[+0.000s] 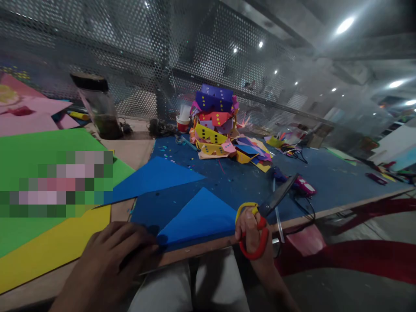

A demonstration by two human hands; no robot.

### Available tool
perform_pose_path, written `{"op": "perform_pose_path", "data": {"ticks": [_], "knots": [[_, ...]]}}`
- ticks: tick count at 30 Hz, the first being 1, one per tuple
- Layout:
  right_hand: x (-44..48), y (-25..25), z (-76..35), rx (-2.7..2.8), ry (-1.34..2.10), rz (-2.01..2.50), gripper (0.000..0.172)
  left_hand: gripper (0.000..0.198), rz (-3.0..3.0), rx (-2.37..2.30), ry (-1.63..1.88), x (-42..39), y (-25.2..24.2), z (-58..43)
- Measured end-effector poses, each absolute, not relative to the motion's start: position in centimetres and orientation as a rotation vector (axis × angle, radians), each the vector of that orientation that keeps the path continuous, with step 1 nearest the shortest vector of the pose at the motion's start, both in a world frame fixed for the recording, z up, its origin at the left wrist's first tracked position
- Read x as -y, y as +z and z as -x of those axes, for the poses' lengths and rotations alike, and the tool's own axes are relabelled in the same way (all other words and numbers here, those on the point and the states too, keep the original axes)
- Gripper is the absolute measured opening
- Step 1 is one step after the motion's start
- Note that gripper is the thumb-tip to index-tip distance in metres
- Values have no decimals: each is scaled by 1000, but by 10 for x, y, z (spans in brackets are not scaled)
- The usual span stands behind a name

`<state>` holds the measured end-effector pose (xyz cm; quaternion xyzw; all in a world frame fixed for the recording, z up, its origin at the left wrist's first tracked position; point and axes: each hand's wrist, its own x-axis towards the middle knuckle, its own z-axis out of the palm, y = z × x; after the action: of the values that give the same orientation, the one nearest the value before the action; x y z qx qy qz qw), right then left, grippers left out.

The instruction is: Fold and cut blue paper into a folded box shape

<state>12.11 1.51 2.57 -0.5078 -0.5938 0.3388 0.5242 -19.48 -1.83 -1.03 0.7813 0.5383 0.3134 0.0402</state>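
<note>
My right hand (251, 227) grips a pair of scissors (275, 201) by its red and yellow handles. Its dark blades are together and point up and to the right. A folded or cut blue paper triangle (201, 216) lies at the table's front edge, left of that hand. At the triangle's left corner rest the bent fingers of my left hand (113, 251); they are apart from the palm, and whether they touch the paper is hard to see. Another blue paper piece (159, 175) lies behind it, partly over green paper (39, 147) and yellow paper (65, 245).
A stack of colourful paper shapes (212, 121) stands at the back beside a cup (183, 121). Paper scraps (253, 151) lie to its right. A dark-lidded jar (104, 108) stands back left. A pink device (305, 185) with a cord sits right. Perforated metal panels (130, 52) rise behind the table.
</note>
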Motion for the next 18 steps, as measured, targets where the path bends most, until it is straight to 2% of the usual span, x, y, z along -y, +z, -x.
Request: {"op": "perform_pose_path", "data": {"ticks": [4, 13, 18], "knots": [[-11, 26, -109, 1444, 822, 1220, 41, 32, -2388, -1539, 896, 12, -7, 193], [-11, 26, -77, 1497, 962, 1169, 44, 28, -2316, -1626, 921, 17, -4, 185], [-8, 35, -92, 1518, 835, 1295, 33, 28, -2305, -1652, 953, 18, -8, 185]]}}
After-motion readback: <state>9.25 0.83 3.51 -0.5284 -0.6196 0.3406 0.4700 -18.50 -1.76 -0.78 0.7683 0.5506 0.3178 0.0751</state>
